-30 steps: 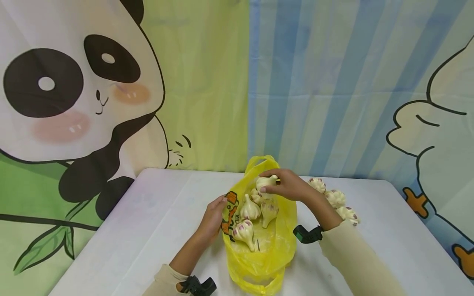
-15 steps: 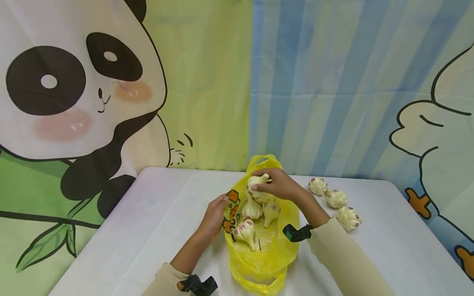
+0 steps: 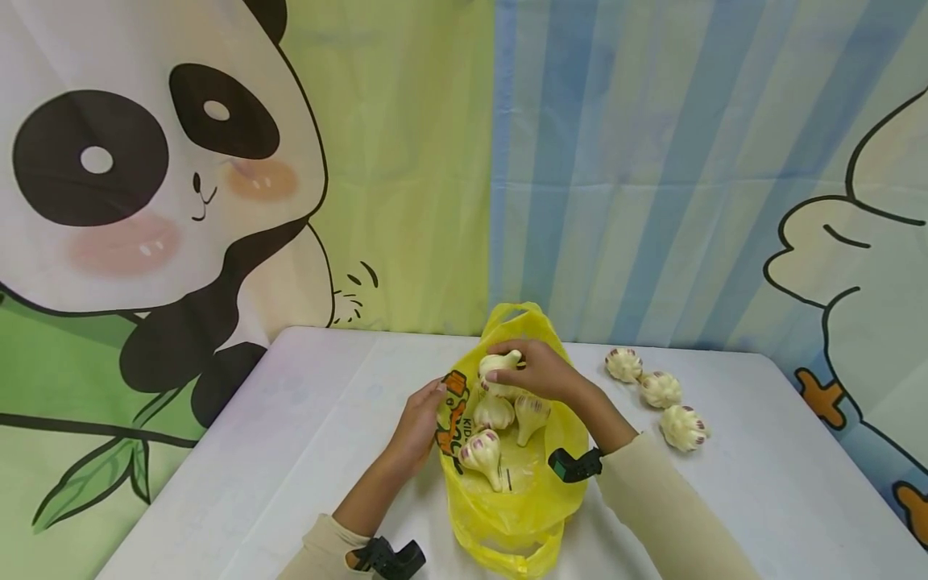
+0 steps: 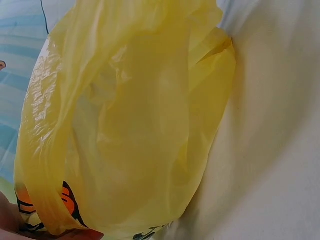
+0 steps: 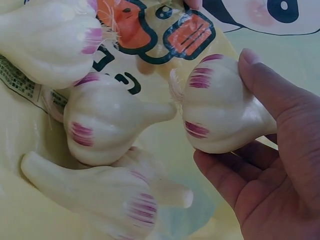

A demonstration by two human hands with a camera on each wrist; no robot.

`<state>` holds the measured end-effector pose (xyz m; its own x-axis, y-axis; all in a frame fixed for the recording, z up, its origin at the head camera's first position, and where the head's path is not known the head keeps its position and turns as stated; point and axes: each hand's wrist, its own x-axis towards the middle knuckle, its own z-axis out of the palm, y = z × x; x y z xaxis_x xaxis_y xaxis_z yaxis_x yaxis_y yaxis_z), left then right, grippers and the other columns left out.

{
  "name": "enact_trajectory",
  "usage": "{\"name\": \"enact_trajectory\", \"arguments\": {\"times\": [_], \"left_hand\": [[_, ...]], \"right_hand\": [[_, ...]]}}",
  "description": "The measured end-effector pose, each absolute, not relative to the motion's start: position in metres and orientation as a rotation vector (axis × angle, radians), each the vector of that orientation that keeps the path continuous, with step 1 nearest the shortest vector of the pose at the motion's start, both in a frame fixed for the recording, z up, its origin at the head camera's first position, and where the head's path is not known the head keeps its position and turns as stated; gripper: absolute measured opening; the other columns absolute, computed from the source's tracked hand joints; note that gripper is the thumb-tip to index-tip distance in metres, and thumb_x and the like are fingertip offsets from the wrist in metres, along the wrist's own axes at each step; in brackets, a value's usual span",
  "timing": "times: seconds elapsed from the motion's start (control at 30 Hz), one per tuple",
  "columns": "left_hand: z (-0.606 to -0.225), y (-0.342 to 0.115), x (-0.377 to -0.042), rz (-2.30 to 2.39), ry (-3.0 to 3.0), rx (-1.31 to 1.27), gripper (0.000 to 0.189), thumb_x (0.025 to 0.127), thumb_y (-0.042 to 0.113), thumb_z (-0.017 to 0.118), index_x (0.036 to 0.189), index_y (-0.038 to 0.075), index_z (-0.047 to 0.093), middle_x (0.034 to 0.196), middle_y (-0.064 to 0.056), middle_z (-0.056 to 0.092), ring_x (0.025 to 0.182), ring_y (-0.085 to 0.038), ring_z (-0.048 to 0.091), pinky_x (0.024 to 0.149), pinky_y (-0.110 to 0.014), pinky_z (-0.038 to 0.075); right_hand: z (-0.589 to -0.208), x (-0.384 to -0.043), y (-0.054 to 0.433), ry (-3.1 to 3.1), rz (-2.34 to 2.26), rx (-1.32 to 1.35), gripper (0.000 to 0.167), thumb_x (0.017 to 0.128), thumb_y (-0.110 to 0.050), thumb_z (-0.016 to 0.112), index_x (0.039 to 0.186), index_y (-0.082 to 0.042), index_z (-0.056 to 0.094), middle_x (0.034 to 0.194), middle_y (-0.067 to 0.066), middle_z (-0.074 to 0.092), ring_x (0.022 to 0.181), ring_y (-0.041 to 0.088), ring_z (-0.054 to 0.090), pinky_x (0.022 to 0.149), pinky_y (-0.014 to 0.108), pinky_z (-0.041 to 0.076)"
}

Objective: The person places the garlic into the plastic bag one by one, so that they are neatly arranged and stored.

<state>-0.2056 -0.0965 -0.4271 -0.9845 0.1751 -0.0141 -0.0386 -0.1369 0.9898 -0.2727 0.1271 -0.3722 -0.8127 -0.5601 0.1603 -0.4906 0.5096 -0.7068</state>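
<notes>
A yellow plastic bag (image 3: 515, 524) lies on the table with its mouth spread open. My left hand (image 3: 415, 427) pinches the bag's left edge beside an orange cartoon print; the left wrist view shows mostly the bag's side (image 4: 140, 125). Inside the bag, my right hand (image 3: 547, 374) holds a white garlic bulb (image 5: 220, 107) with purple streaks, thumb on one side and fingers on the other. Below it in the bag rest several more bulbs, among them one garlic bulb (image 3: 481, 453) at the near end and another garlic bulb (image 3: 532, 415) at the right.
Three garlic bulbs (image 3: 660, 390) lie in a slanted row on the white table (image 3: 304, 451), right of the bag. Behind the table hangs a cloth backdrop (image 3: 406, 161) with a cartoon panda. Each wrist wears a black device (image 3: 575, 466).
My right hand has moved left and slightly lower with the garlic bulb, further into the bag over the other bulbs. My left hand keeps its grip on the bag's edge.
</notes>
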Motion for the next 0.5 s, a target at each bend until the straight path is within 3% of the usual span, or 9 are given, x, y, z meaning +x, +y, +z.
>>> {"name": "enact_trajectory", "arguments": {"times": [0.17,0.33,0.5], "left_hand": [[-0.4269,-0.0967,-0.2057,2.264,1.959,0.155,0.049,0.107,0.029,0.034,0.144,-0.002,0.042,0.126,-0.023,0.055,0.112,-0.034,0.055,0.097,-0.047,0.044],[-0.4284,-0.0972,-0.206,2.276,1.942,0.184,0.047,0.108,0.028,0.032,0.143,-0.002,0.042,0.128,-0.025,0.053,0.11,-0.03,0.057,0.097,-0.049,0.044],[-0.4295,-0.0981,-0.2063,2.283,1.938,0.209,0.047,0.108,0.027,0.032,0.143,-0.003,0.042,0.131,-0.025,0.052,0.114,-0.033,0.055,0.099,-0.051,0.042]], "right_hand": [[-0.3745,-0.271,0.1274,2.624,-1.22,-0.931,0.051,0.091,-0.032,0.07,0.132,-0.002,0.059,0.125,0.012,0.061,0.103,0.025,0.063,0.084,0.038,0.053],[-0.3772,-0.272,0.1288,2.583,-1.258,-0.965,0.058,0.092,-0.031,0.07,0.138,-0.002,0.052,0.135,0.015,0.055,0.125,0.033,0.05,0.103,0.048,0.04],[-0.3794,-0.2723,0.1308,2.579,-1.297,-0.956,0.058,0.091,-0.03,0.07,0.139,-0.003,0.051,0.137,0.014,0.053,0.13,0.034,0.045,0.107,0.052,0.034]]}}
